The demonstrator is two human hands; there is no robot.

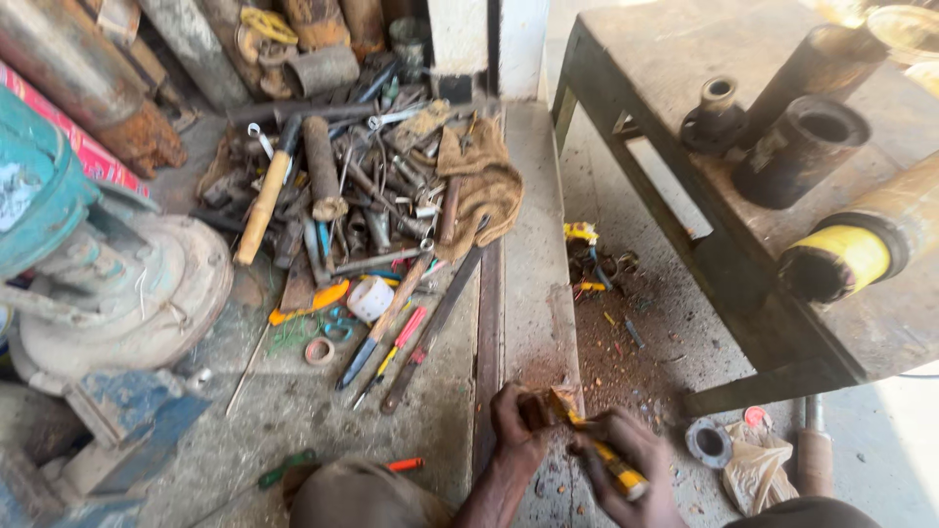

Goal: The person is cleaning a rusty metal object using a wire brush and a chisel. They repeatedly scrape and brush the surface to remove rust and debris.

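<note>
My left hand grips the upper end of a yellow-handled tool at the bottom middle of the head view, just above a concrete step. My right hand wraps around the lower part of the same yellow handle, whose tip pokes out below the fingers. Both hands are soiled with grease. The tool's working end is hidden under my left fingers.
A pile of tools, a wooden-handled hammer, files, screwdrivers and a brown rag lies on the floor ahead. A rusty motor stands at the left. A metal table with steel cylinders is at the right.
</note>
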